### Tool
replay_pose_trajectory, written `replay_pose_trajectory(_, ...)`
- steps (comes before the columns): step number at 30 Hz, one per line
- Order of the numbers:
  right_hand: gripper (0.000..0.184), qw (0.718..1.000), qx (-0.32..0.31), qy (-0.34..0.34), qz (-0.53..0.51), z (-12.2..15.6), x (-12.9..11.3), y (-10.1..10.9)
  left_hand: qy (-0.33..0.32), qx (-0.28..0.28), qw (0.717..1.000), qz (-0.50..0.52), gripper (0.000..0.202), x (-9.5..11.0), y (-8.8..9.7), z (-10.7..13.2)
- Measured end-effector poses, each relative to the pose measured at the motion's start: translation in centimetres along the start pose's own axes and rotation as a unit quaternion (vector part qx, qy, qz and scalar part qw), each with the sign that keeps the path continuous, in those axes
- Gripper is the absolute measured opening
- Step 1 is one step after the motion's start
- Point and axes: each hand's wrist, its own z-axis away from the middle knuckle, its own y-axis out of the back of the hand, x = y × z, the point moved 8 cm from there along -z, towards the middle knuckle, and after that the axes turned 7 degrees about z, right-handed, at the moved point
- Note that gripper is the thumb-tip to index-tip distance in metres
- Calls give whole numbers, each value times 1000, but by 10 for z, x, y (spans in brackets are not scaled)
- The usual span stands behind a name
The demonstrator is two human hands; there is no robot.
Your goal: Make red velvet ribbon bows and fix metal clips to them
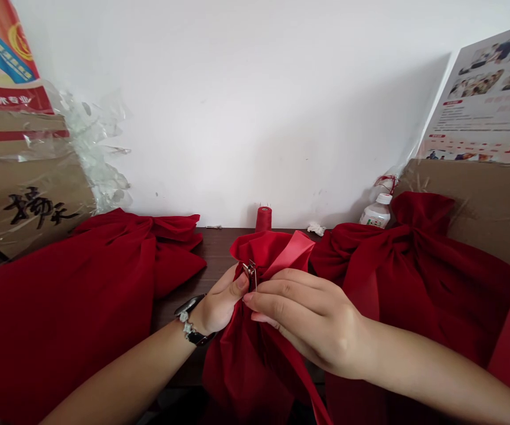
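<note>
Red cloth bundle: at the middle of the tabletop's near edge, hanging over it, with its gathered neck raised between both hands.
Left hand: closed round the neck from the left, thumb pressed against the metal clip.
Right hand: fingers laid together over the neck, tips touching the clip. The thumb is hidden, so I cannot tell whether it pinches.
Clip and grip: the clip stands upright just above both sets of fingertips, on the folds.
Doing it well: judging by this, keep the gathers squeezed tight under the clip and the red ribbon flat, clear of its bite.
Neighbours: tied red bundles lie left and right.
Far edge: a red thread spool and a bottle stand against the wall.
</note>
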Motion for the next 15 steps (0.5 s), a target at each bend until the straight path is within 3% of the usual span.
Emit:
replay_pose_trajectory(5, 13, 1000, -1, 9, 27, 1, -1, -2, -41, -6, 999, -26, 47, 2, 1, 2)
replay_pose_trajectory(12, 13, 995, 13, 35, 93, 1, -2, -6, -83, 33, 994, -61, 45, 3, 9, 3)
replay_pose_trajectory(15, 13, 995, 15, 34, 95, 1, -2, -6, -64, 29, 996, -53, 48, -3, 11, 2)
